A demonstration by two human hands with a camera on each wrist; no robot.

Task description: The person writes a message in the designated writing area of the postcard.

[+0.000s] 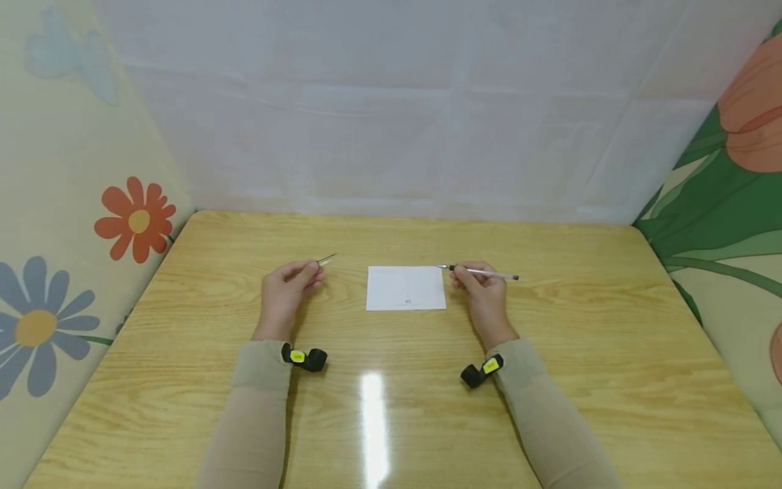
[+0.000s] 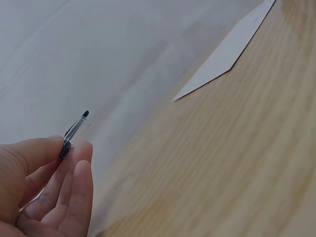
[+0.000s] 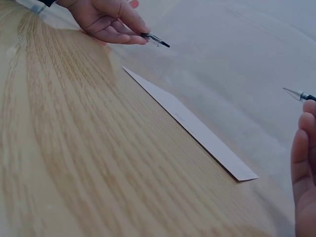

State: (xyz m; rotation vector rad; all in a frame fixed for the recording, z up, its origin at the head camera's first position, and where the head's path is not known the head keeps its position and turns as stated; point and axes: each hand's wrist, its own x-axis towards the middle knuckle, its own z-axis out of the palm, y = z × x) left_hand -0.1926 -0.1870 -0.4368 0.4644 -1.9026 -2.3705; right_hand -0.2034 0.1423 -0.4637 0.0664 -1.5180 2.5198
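Left hand (image 1: 286, 291) pinches the cap (image 2: 74, 132); right hand (image 1: 482, 291) grips the pen (image 1: 485, 273), either side of the paper (image 1: 406, 288) near the table's (image 1: 550, 407) far edge. Keep the tip clear of the paper.

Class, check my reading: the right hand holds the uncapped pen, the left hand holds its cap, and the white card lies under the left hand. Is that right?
Not quite. The card lies on the table between the two hands, under neither, as the head view shows. The rest stands: the right hand holds the uncapped pen, and the left hand pinches the cap.
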